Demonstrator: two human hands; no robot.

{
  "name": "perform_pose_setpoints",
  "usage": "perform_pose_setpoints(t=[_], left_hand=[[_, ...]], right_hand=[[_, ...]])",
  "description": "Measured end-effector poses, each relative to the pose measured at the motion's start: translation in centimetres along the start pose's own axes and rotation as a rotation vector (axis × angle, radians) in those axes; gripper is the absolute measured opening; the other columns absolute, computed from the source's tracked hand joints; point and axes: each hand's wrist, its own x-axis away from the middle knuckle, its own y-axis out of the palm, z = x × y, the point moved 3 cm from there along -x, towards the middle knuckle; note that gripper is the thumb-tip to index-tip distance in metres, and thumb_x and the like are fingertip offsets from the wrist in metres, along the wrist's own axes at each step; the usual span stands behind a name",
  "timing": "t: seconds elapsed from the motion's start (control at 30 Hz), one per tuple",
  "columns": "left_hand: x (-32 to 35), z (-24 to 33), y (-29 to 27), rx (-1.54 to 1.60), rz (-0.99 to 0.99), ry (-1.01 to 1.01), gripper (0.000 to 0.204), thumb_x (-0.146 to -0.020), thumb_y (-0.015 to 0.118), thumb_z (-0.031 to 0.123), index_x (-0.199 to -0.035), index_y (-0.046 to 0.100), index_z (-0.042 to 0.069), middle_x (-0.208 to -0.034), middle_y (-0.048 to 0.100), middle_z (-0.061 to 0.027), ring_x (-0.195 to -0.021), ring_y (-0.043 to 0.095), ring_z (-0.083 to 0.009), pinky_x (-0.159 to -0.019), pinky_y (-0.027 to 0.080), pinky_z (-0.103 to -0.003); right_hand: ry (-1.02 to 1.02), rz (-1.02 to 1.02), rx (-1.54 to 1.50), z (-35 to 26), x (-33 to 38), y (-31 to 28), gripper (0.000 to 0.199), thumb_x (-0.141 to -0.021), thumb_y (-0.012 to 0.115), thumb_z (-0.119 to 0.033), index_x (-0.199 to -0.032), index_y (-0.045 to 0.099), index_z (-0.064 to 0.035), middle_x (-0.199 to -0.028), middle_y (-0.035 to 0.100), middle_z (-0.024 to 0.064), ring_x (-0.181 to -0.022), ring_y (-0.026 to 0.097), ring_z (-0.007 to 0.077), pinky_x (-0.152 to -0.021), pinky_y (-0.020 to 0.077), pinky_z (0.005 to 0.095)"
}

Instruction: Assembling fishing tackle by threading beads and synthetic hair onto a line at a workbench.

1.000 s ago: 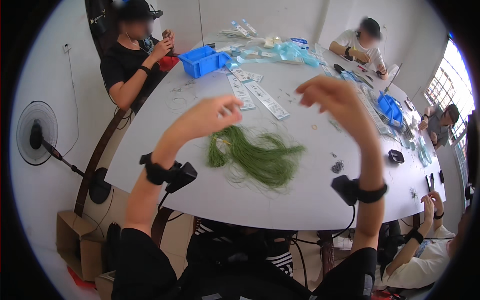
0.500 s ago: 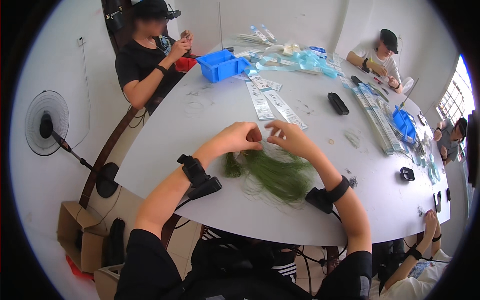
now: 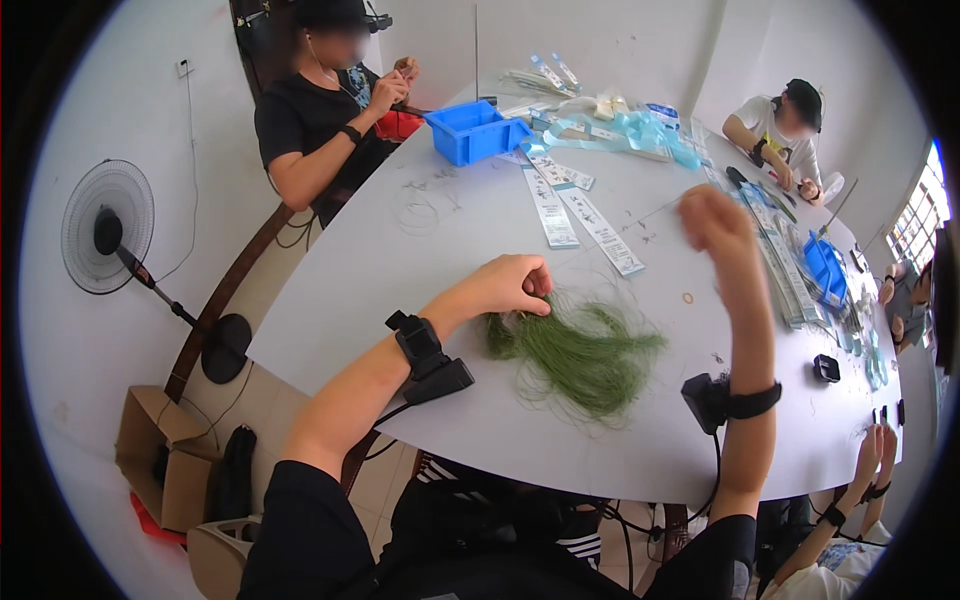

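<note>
A loose bundle of fine green line (image 3: 590, 360) lies on the white table in front of me, its strands fanning out to the right. My left hand (image 3: 508, 287) is over the bundle's upper left end, thumb and fingers pinched together; what they hold is too fine to make out. Raised to the right, well away from the bundle, my right hand (image 3: 715, 220) has its fingers curled in and is blurred by motion. Whether it holds anything is hidden. Black straps with small devices sit on both my forearms.
Printed paper strips (image 3: 580, 215) lie beyond my hands, with a blue bin (image 3: 475, 133) and pale blue ribbon (image 3: 645, 135) behind. At right are another blue bin (image 3: 825, 268) and a small black tray (image 3: 826, 368). Other people work around the table.
My right hand has moved up and to the right, away from my left hand. The left hand stays pinched at the bundle. The black holder beyond is now covered by my right hand.
</note>
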Motion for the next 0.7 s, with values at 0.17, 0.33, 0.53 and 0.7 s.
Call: perform_pose_setpoints(t=[0.17, 0.33, 0.53, 0.7], left_hand=[[0.3, 0.1, -0.3, -0.043, 0.031, -0.035, 0.024, -0.069, 0.073, 0.019, -0.083, 0.059, 0.005, -0.083, 0.061, -0.0015, -0.074, 0.053, -0.0125, -0.066, 0.044, -0.027], [-0.1, 2.1, -1.4, -0.160, 0.261, 0.014, 0.013, -0.076, 0.065, 0.016, -0.080, 0.060, 0.005, -0.079, 0.062, -0.0040, -0.060, 0.056, -0.0139, -0.060, 0.045, -0.027], [-1.6, 11.1, -0.4, -0.555, 0.485, 0.183, 0.013, -0.079, 0.063, 0.020, -0.088, 0.061, 0.011, -0.079, 0.058, -0.0039, -0.064, 0.058, -0.0187, -0.061, 0.046, -0.031], [-6.2, 13.0, 6.2, -0.640, 0.159, 0.343, 0.022, -0.079, 0.061, 0.020, -0.101, 0.062, 0.018, -0.091, 0.053, -0.0067, -0.084, 0.056, -0.0210, -0.070, 0.047, -0.033]], right_hand=[[-0.238, 0.350, -0.273, -4.5, 2.1, -5.3, 0.021, -0.092, 0.047, -0.023, -0.095, 0.052, -0.0033, -0.073, 0.044, -0.0003, -0.066, 0.040, 0.0081, -0.062, 0.0336, 0.0206], [-0.052, 0.288, -0.157, -2.8, 5.4, -6.1, 0.021, -0.094, 0.044, -0.022, -0.090, 0.052, -0.0029, -0.069, 0.047, 0.0006, -0.067, 0.047, 0.0092, -0.065, 0.0376, 0.0213], [-0.056, 0.308, -0.312, 1.9, 8.3, -10.5, 0.020, -0.094, 0.043, -0.018, -0.092, 0.050, 0.0005, -0.061, 0.034, -0.0027, -0.058, 0.038, 0.0067, -0.053, 0.0328, 0.0194], [-0.067, 0.397, -0.502, 5.3, 9.4, -13.1, 0.019, -0.095, 0.042, -0.016, -0.097, 0.049, 0.0018, -0.060, 0.030, -0.0040, -0.051, 0.029, 0.0047, -0.046, 0.0273, 0.0191]])
